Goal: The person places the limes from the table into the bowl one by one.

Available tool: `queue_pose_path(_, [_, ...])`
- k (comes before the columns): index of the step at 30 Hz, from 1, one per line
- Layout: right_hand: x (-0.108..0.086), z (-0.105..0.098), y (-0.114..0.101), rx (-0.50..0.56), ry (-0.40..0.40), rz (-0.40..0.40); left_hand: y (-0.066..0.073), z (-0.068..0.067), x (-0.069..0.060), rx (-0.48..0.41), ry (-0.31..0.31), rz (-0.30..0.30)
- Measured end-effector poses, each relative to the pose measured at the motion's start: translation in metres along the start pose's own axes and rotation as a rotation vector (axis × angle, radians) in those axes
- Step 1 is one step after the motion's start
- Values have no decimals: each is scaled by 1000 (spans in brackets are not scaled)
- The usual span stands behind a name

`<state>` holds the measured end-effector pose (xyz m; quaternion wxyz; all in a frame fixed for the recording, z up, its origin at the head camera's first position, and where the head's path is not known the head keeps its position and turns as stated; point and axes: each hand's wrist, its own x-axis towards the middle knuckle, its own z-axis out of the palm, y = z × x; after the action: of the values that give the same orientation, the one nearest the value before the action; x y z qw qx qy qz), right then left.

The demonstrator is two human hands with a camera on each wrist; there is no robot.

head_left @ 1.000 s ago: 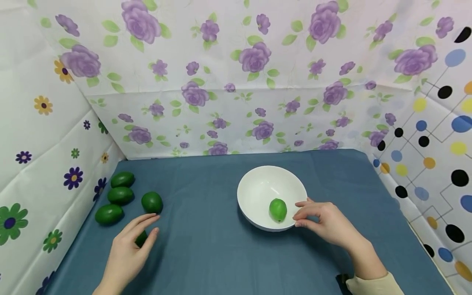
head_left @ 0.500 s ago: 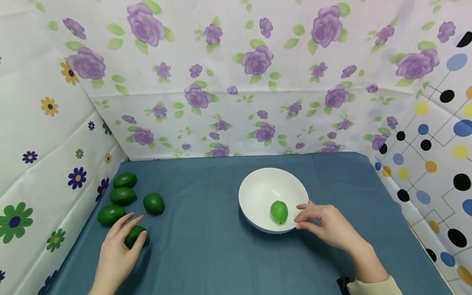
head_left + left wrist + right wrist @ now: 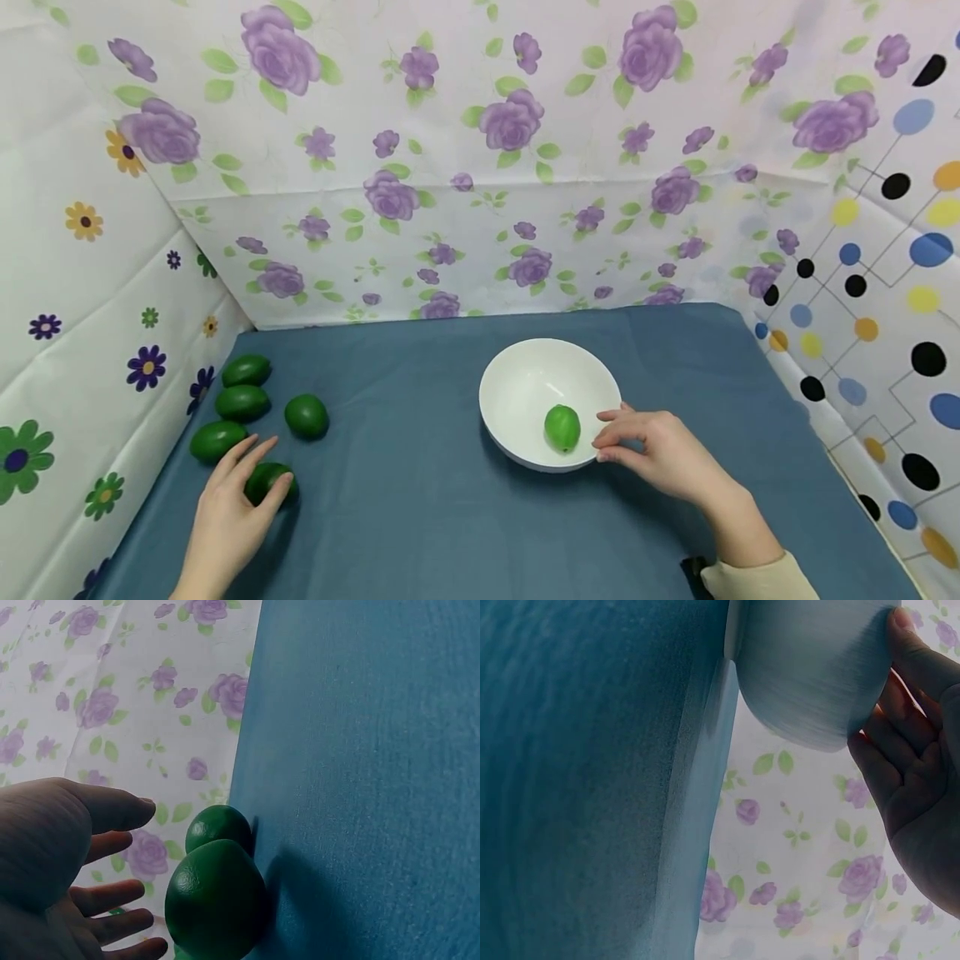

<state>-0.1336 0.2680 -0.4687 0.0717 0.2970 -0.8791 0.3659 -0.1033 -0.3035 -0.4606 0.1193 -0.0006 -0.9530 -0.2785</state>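
My left hand (image 3: 228,517) hovers with spread fingers over the nearest dark green fruit (image 3: 271,485), which shows between thumb and fingers. In the left wrist view the hand (image 3: 82,877) is beside a large green fruit (image 3: 216,900), a gap between them, with another fruit (image 3: 219,827) behind. On the right, my right hand (image 3: 667,457) pinches the rim of a white bowl (image 3: 517,392) between thumb and fingers. A lighter green fruit (image 3: 562,427) lies inside the bowl. The right wrist view shows the hand (image 3: 915,750) gripping the bowl's side (image 3: 810,675).
Several dark green fruits lie at the left of the blue cloth (image 3: 420,500): three in a column by the left wall, the middle one (image 3: 242,402) among them, and one (image 3: 306,417) to their right. Patterned sheets (image 3: 450,208) stand behind and at both sides.
My left hand has moved left and slightly down, from near the right-hand fruit to over the nearest one. The right hand still holds the bowl's rim. The head view has shifted slightly.
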Motion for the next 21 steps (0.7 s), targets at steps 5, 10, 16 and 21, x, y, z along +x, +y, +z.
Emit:
queue_pose_path(5, [-1,0,-1,-22,6,-7,-1,2,1,9,-52,-16])
queue_pose_path(10, [2,-1,-2,-28,7,-9,-2,1,4,23,-91,-41])
queue_pose_path(16, [0,-1,-2,-10,0,5,-3,1,5,38,-139,-78])
queue_pose_path(21, [-1,-1,-2,-5,-9,10,-4,-1,7,48,-178,-94])
